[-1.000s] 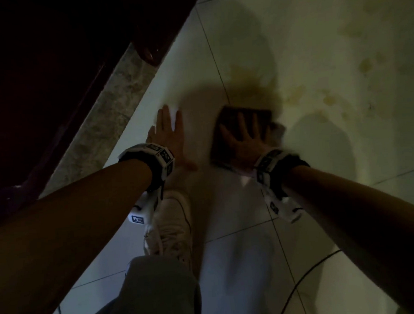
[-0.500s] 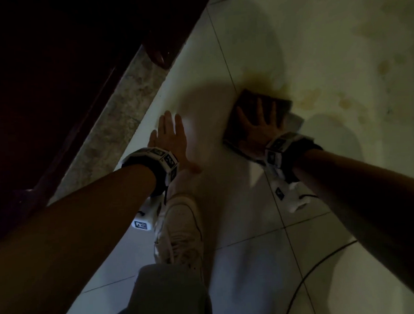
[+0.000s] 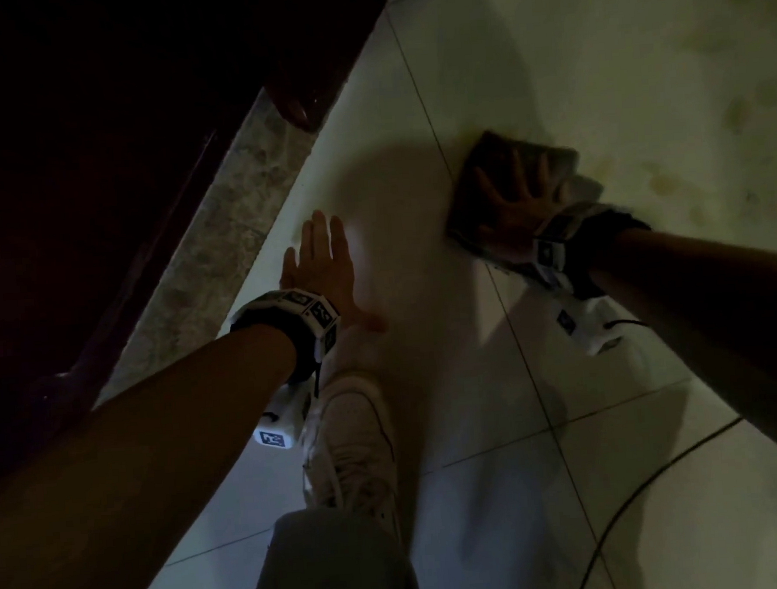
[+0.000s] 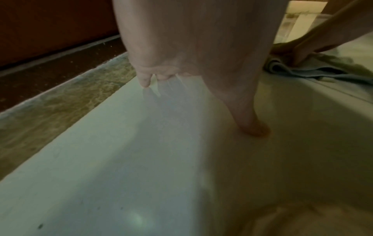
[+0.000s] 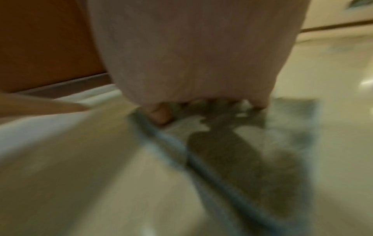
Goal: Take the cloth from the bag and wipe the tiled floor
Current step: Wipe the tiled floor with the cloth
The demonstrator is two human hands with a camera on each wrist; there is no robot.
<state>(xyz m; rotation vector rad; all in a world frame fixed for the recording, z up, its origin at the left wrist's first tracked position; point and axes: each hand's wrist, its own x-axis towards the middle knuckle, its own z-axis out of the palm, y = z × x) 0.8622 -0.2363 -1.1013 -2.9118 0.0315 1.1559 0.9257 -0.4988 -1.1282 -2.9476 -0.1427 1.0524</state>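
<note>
The tiled floor [image 3: 591, 77] is spreading pale and glossy under both hands, with yellowish stains lying beyond and to the right of the right hand. A dark wooden door [image 3: 72, 131] and a speckled stone threshold [image 3: 219, 241] are running along the left of the left hand. A white shoe [image 3: 355, 451] is standing just behind the left wrist, with a grey trouser leg [image 3: 330, 566] above it. The cloth [image 3: 475, 179] is lying flat on the floor, directly beneath the right hand [image 3: 515, 209], whose grip is spread wide, fingers straight and pressing down on it. The left hand [image 3: 326, 266] is resting flat on bare tile, fingers straight and close together, well apart from the cloth. A thin black cable [image 3: 640, 493] is curving across the tiles behind the right arm.
</note>
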